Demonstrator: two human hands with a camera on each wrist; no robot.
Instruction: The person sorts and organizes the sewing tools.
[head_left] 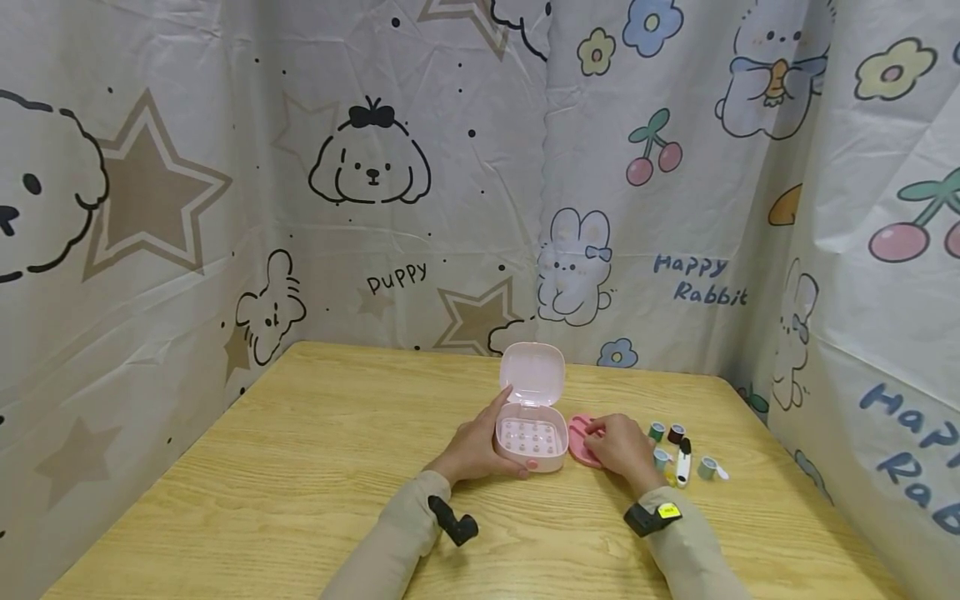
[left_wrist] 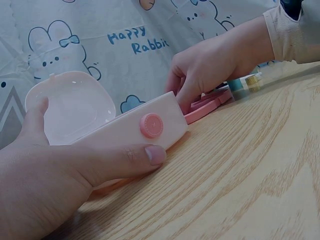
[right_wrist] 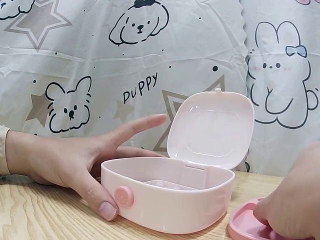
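Observation:
A pale pink box (head_left: pixel 551 463) sits on the table with its hinged lid (head_left: pixel 532 371) raised. Rows of small studs line its floor, and a round pink button (right_wrist: pixel 124 196) is on the front. My left hand (head_left: pixel 474 447) grips the box's left side, thumb along the front below the button, index finger stretched up near the lid. Right of the box lies a darker pink tray (head_left: pixel 576 443) with raised ridges. My right hand (head_left: pixel 624 448) pinches this tray, its curled fingers and thumb reaching inside the rim; part of the tray is hidden under the hand.
Right of my right hand stand several small spools, among them a green spool (head_left: pixel 657 432), a dark spool (head_left: pixel 677 433) and a pale spool (head_left: pixel 707 467). A white tool with a black end (head_left: pixel 684 463) lies between them. Printed curtains (head_left: pixel 450 167) hang around the wooden table (head_left: pixel 330 433).

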